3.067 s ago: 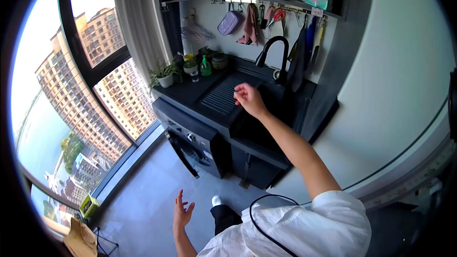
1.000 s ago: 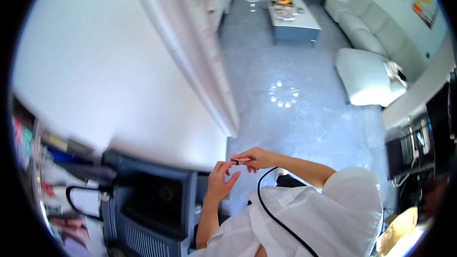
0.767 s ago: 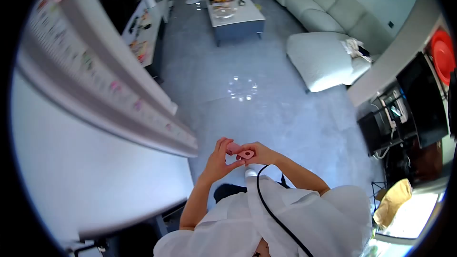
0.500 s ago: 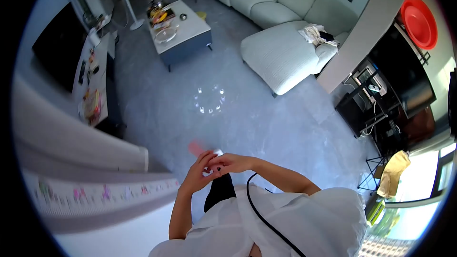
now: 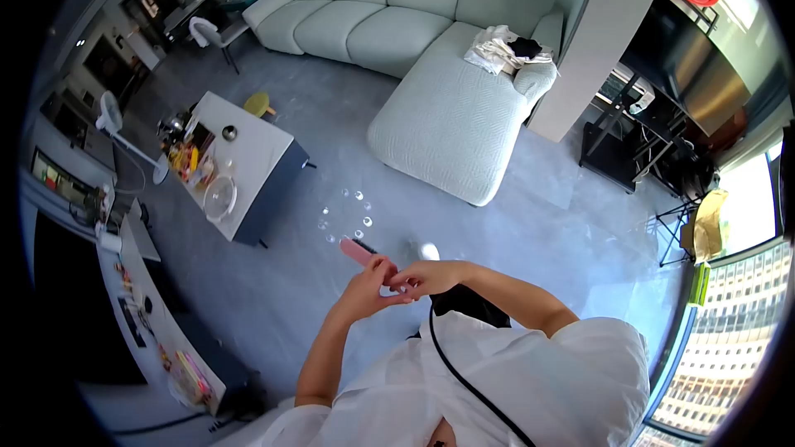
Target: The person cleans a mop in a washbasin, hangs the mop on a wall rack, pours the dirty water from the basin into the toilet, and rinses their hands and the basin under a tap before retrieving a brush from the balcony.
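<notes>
A pink hairbrush (image 5: 355, 251) with dark bristles sticks out to the upper left from between my hands, in front of my body. My left hand (image 5: 366, 292) is closed around its handle. My right hand (image 5: 436, 276) meets the left one from the right, its fingers closed at the handle's lower end. The fingers overlap there and hide part of the handle. Below the hands, a black cord (image 5: 447, 369) hangs across my white shirt (image 5: 530, 381).
Ahead stands a pale sofa (image 5: 439, 116) with clothes (image 5: 497, 51) on it. A coffee table (image 5: 257, 145) holding several items is to the left, beside a fan (image 5: 124, 132). A long cabinet (image 5: 157, 314) runs along the left; a TV stand (image 5: 617, 153) stands right.
The view has turned and moved forward, so the sofa looks nearer and the wall on the left has gone. The hairbrush, blurred before, now shows clearly. Both hands stay together.
</notes>
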Tool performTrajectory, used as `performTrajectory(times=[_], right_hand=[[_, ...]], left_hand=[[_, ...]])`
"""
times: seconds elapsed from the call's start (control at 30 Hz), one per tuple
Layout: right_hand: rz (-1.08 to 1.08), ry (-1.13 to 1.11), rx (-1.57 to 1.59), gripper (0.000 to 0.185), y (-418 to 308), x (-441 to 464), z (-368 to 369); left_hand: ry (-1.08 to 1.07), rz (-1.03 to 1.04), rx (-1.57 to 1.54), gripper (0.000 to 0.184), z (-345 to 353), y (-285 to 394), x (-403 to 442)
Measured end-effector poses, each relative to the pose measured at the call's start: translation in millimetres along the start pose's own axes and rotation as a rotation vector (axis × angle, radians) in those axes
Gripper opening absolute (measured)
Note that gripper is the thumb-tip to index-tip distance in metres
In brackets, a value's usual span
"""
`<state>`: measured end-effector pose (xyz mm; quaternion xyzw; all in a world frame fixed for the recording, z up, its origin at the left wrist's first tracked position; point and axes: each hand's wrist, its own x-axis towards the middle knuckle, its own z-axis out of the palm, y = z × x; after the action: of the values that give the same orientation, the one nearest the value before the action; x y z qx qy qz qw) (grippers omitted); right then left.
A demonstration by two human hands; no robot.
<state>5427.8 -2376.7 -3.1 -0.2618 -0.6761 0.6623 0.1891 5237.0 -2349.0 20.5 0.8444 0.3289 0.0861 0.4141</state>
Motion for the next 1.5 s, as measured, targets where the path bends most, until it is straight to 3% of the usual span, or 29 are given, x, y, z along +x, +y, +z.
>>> performTrajectory(times=[0.1, 0.17, 0.23, 0.3, 0.4, 0.47, 0.57, 0.7, 0.97, 1.03, 1.1, 1.2, 1.37, 1.5], right_hand=[[0.057, 0.045, 0.092, 0.029, 19.6, 46.4, -58.0], [0.078, -0.081, -0.105, 0.029, 13.2, 94.9, -121.2], [0.042, -0.111, 0.022, 0.025, 11.4, 151.1, -171.9], [0.042, -0.243, 0.19, 0.037, 10.6, 203.7, -220.6], [0.13, -0.373, 0.142, 0.034, -20.6, 282.2, -301.1], [0.181, -0.327, 0.161, 0.025, -21.6, 347.5, -358.4], [0.297, -0.318, 0.229, 0.027, -6.2, 441.8, -445.4], [0.255, -0.204, 0.21, 0.022, -16.4, 541.4, -563.9], [0.169, -0.098, 0.116, 0.023, -33.1, 692.7, -813.7], [0.245, -0.023, 0.143, 0.025, -24.4, 739.9, -870.7], [0.237, -0.075, 0.134, 0.026, -11.2, 791.7, -929.2], [0.293, -0.202, 0.096, 0.024, -33.5, 920.9, -1022.1], [0.3, -0.47, -0.05, 0.026, -42.9, 1067.9, -1089.9], [0.222, -0.668, -0.066, 0.025, -51.5, 1233.8, -1131.4]], left_hand=[[-0.04, 0.017, 0.049, 0.051, -37.9, -51.8, 62.1], [-0.035, -0.035, 0.126, 0.051, -86.7, -78.3, 101.7], [0.025, -0.047, 0.119, 0.051, -140.0, -107.1, 129.5], [0.084, -0.066, 0.103, 0.05, -189.6, -130.2, 155.7], [0.235, -0.167, 0.085, 0.051, -263.1, -168.3, 195.6], [0.195, -0.211, 0.087, 0.052, -314.8, -211.9, 232.2], [0.27, -0.171, 0.122, 0.053, -380.6, -283.9, 293.8], [0.209, -0.181, 0.202, 0.045, -502.0, -347.5, 388.3], [0.14, 0.029, 0.287, 0.036, -707.2, -467.2, 602.9], [0.146, 0.09, 0.296, 0.032, -753.5, -506.2, 650.3], [0.195, 0.11, 0.282, 0.029, -795.6, -553.0, 692.1], [0.273, -0.018, 0.294, 0.028, -896.5, -625.8, 735.9], [0.451, -0.181, 0.148, 0.029, -985.0, -693.0, 746.7], [0.581, -0.341, 0.145, 0.03, -1079.2, -797.3, 750.4]])
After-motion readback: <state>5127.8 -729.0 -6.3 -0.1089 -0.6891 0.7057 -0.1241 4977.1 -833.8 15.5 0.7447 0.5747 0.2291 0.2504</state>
